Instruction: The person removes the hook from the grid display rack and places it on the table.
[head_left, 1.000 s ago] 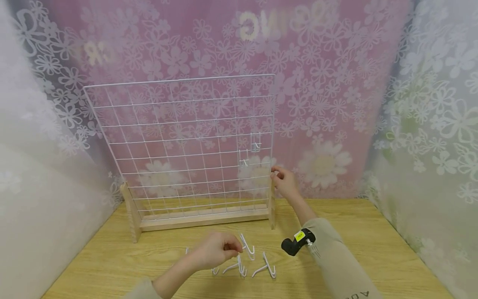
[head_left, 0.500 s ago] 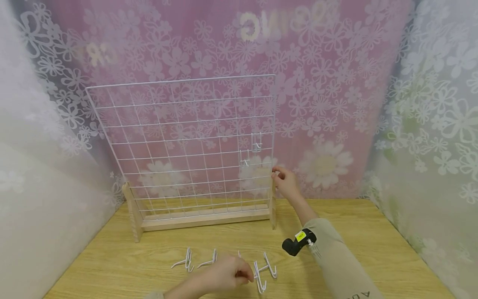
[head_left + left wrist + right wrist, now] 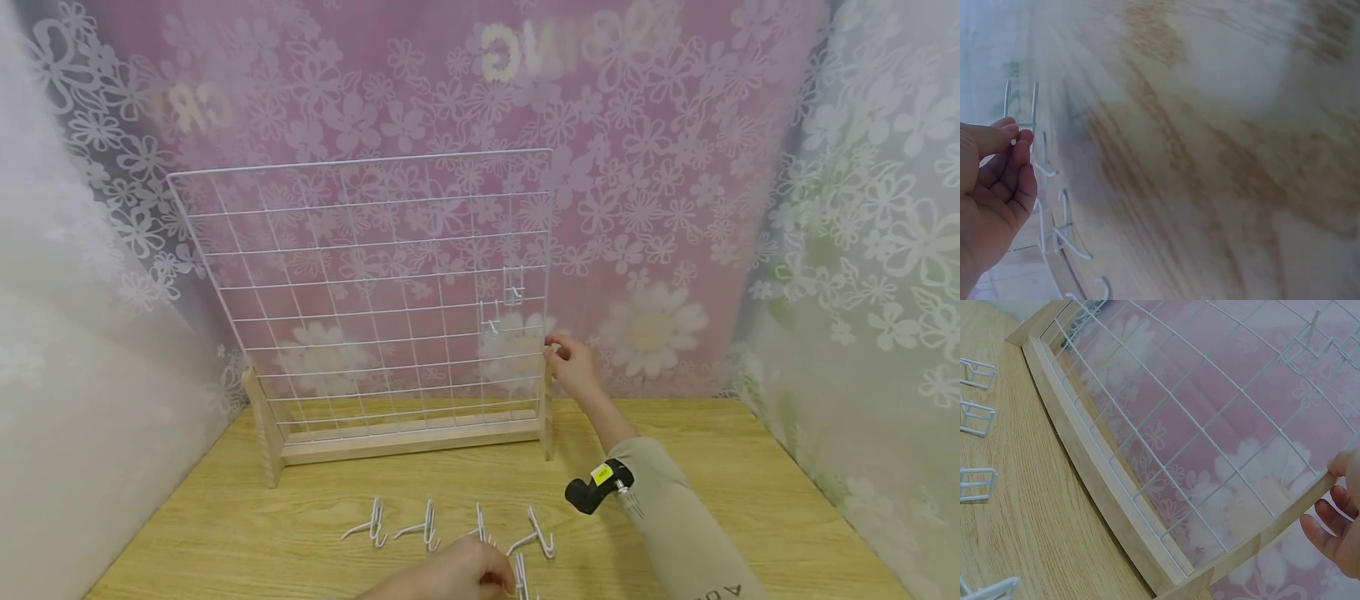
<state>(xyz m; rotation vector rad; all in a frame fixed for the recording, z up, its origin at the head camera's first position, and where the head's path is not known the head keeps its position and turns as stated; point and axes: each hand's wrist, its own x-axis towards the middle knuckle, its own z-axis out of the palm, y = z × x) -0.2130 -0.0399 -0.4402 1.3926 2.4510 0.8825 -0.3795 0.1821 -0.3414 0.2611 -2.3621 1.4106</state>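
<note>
Low in the head view, my left hand (image 3: 459, 572) pinches a white wire hook (image 3: 521, 575) between thumb and fingertips. The left wrist view shows the hook's two prongs (image 3: 1035, 100) pointing up and the rod's end poking out of the pinch. At the right side of a white wire grid panel (image 3: 375, 287), my right hand (image 3: 576, 368) grips the top of the wooden side post (image 3: 546, 417), thumb on the near side in the right wrist view. Two hooks hang from the grid, an upper one (image 3: 513, 293) and a lower one (image 3: 490, 326) to its left.
Several more white hooks lie in a row on the wooden table, from the leftmost hook (image 3: 376, 525) to the rightmost hook (image 3: 534, 533). The panel stands in a wooden base (image 3: 412, 442). Behind it hangs a pink flowered curtain (image 3: 652, 208).
My left hand has moved down toward the near table edge with the hook, uncovering the row of hooks on the table. My right hand has stayed at the post.
</note>
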